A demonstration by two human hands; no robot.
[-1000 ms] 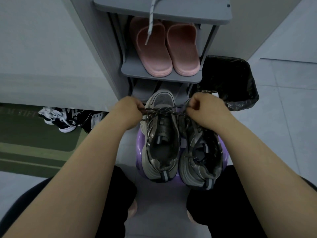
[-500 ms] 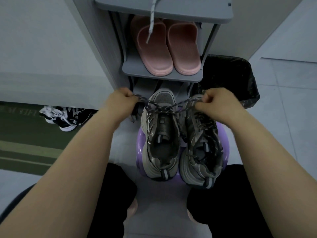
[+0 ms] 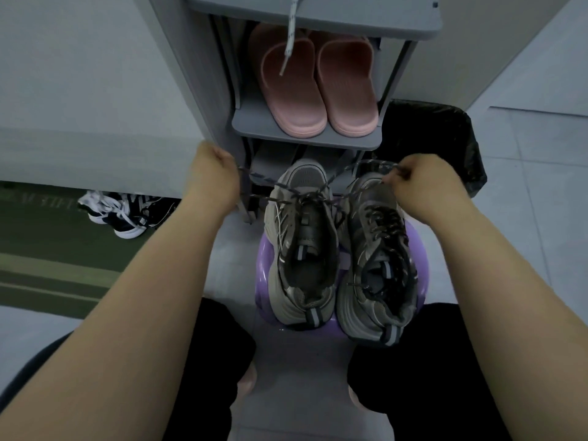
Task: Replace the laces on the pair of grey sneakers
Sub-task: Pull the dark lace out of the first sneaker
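Observation:
Two grey sneakers stand side by side on a purple stool (image 3: 264,259), toes pointing away from me. The left sneaker (image 3: 302,246) has its dark speckled lace (image 3: 337,181) threaded only near the toe. My left hand (image 3: 211,178) grips one end of that lace, pulled out to the left. My right hand (image 3: 424,183) pinches the other end, drawn up to the right above the toe of the right sneaker (image 3: 378,265), which is fully laced. A white lace (image 3: 290,36) hangs from the top shelf of the rack.
A grey shoe rack (image 3: 254,122) stands just beyond the stool, with pink slippers (image 3: 318,87) on its shelf. A black-lined bin (image 3: 445,138) sits to the right. Black-and-white sneakers (image 3: 127,211) lie at the left by a green mat (image 3: 47,249). My knees flank the stool.
Both hands have moved apart, left going left and right going right, drawing the dark lace ends out wide from the left sneaker's toe eyelets.

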